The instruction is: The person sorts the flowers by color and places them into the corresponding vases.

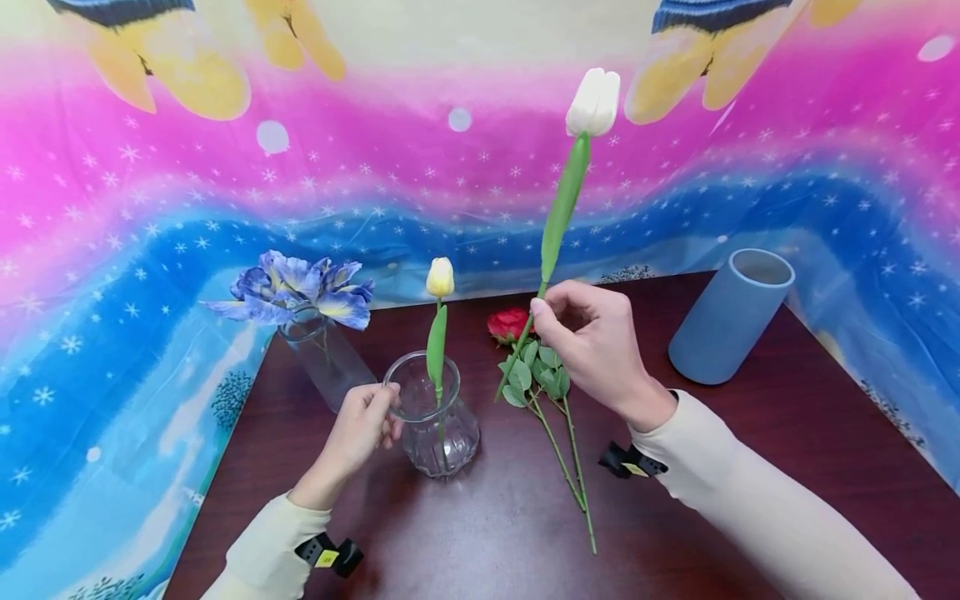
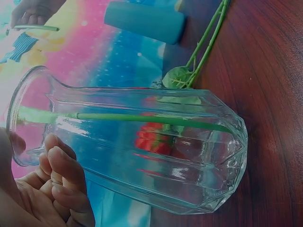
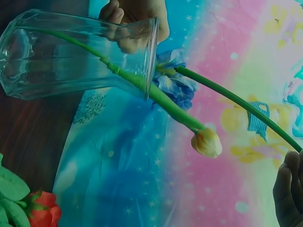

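Observation:
My left hand [image 1: 352, 437] grips the rim of a ribbed clear glass vase [image 1: 459, 442] between thumb and fingers; the vase stands on the dark wooden table [image 1: 495, 517]. Inside it leans a pale yellow tulip [image 1: 440, 277], its stem reaching the bottom in the left wrist view. My right hand [image 1: 600, 354] pinches the lower stem of a white tulip [image 1: 592, 104] and holds it up, bloom on top, to the right of the vase. In the right wrist view the white tulip's stem end points toward the vase mouth, while its bloom is out of frame.
A red rose [image 1: 509, 325] with leafy stems lies behind and right of the vase. Blue-purple irises [image 1: 300, 287] stand in a tall glass vase [image 1: 330, 362] at the left. A blue vase [image 1: 723, 329] stands at the back right. A printed cloth [image 1: 420, 192] hangs behind the table.

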